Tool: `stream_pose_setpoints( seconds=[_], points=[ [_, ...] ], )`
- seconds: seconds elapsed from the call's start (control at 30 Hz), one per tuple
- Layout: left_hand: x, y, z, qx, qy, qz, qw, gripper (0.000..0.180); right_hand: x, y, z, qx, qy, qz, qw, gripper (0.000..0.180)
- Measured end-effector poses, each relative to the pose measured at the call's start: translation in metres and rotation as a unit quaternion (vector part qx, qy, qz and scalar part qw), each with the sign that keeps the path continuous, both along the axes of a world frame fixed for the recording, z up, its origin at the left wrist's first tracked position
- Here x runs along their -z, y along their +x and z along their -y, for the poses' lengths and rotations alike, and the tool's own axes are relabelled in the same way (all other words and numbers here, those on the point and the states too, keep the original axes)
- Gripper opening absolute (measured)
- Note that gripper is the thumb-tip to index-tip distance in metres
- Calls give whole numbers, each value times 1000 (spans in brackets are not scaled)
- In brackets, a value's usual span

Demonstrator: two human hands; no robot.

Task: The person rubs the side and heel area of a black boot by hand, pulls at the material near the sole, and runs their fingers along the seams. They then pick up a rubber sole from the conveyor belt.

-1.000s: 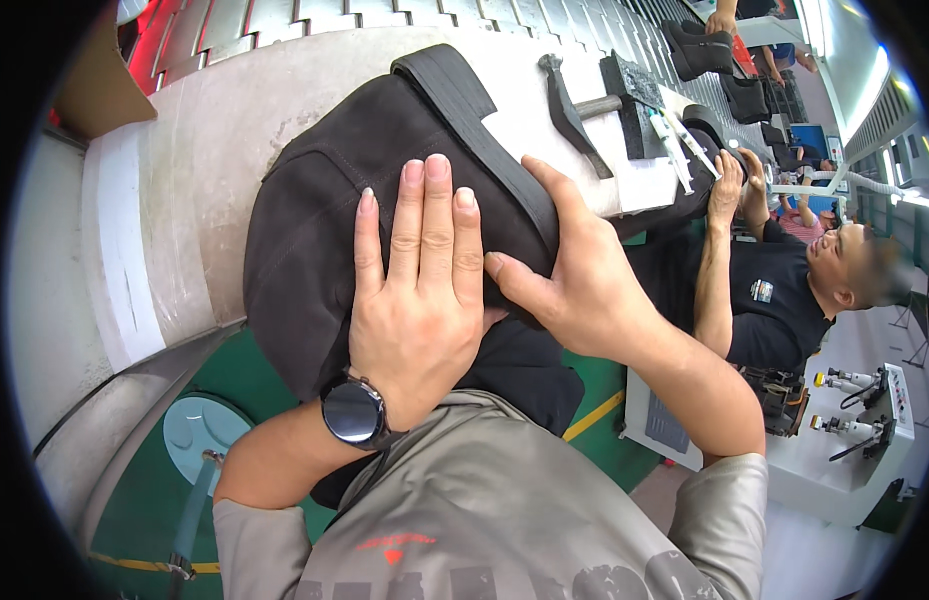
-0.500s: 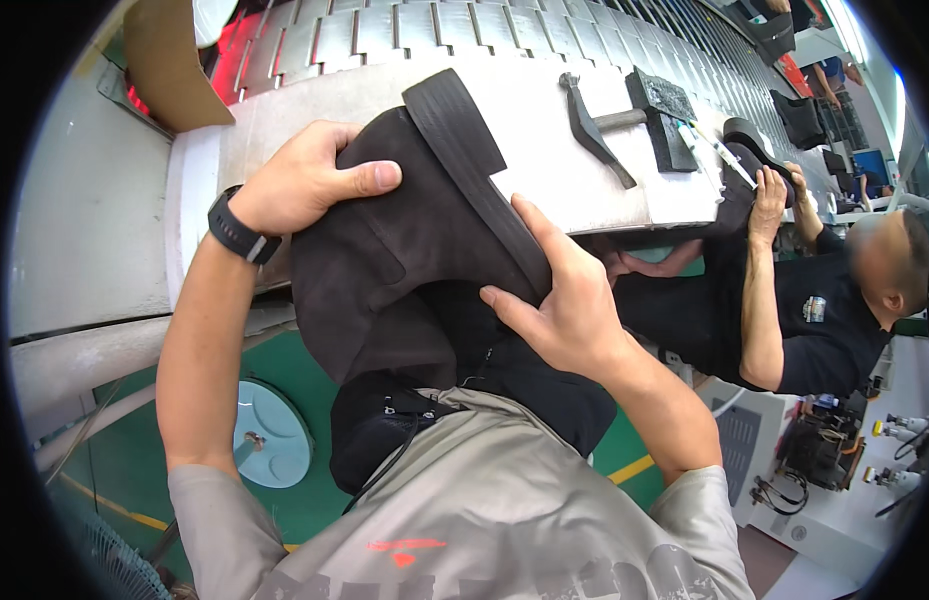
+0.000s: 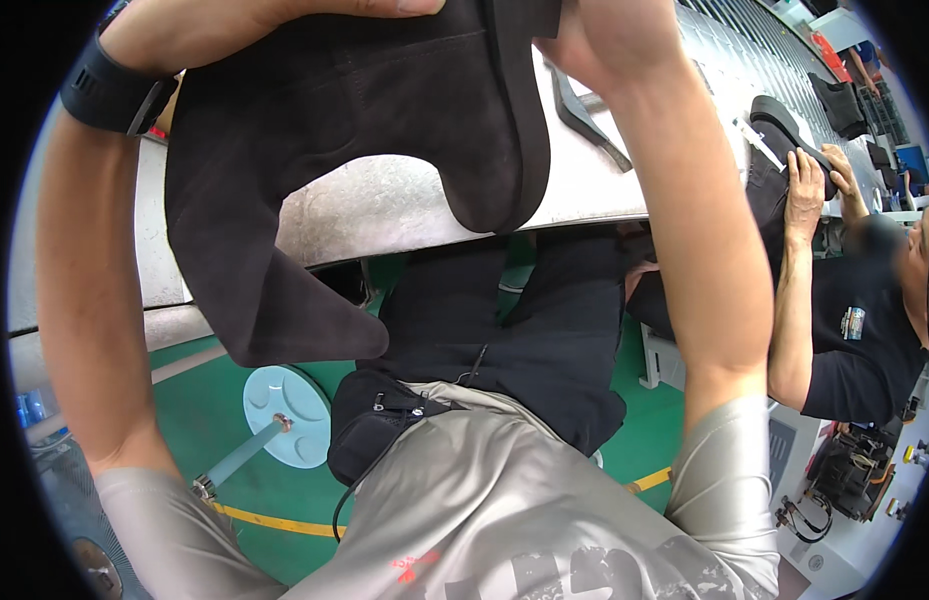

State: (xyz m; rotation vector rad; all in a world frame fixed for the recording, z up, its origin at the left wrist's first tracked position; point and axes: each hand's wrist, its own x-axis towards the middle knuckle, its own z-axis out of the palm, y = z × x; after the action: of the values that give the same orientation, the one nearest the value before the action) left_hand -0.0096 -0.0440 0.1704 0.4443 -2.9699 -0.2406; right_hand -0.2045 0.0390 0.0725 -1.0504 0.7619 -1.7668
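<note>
A dark suede-like ankle boot point(image 3: 334, 110) is held up close to me, its toe pointing down and its open shaft hanging at the lower left. My left hand point(image 3: 244, 20) grips it from the upper left, the thumb pressed along its upper side; the other fingers are hidden. Against the heel end of the sole rests my right hand point(image 3: 619, 40), its fingers cut off by the top edge or behind the boot. Just below that hand, a black-headed hammer point(image 3: 589, 120) lies on the pale worktable point(image 3: 384, 205), partly covered by my right forearm.
To the right, a co-worker's hands point(image 3: 804, 190) hold another dark boot point(image 3: 781, 122), with a white pen-like stick point(image 3: 759, 143) beside it. Slatted metal conveyor point(image 3: 734, 45) runs behind the table. A pale blue round base with a pole point(image 3: 284, 410) stands on the green floor.
The boot has come up and nearer, turned so its toe points down. My right hand has moved from the toe end to the heel end. My left hand has risen with the boot.
</note>
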Motion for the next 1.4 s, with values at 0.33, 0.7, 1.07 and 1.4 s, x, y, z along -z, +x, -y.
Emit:
stream_pose_setpoints(
  seconds=[0.33, 0.7, 1.07, 1.4],
  points=[
    [-2, -14, 7, -44, 12, 46, 998, 58, 55, 8, 11, 180, -119, 309, 926, 50],
    [2, -24, 12, -24, 76, 15, 997, 52, 37, 11, 15, 229, -100, 238, 939, 36],
    [0, -29, 45, 16, 111, 21, 993, 68, 34, -8, 20, 401, -180, -204, 875, 39],
    [8, -13, 35, 55, -63, -50, 995, 69, 2, 23, -2, 371, -79, -134, 915, 27]
  ],
)
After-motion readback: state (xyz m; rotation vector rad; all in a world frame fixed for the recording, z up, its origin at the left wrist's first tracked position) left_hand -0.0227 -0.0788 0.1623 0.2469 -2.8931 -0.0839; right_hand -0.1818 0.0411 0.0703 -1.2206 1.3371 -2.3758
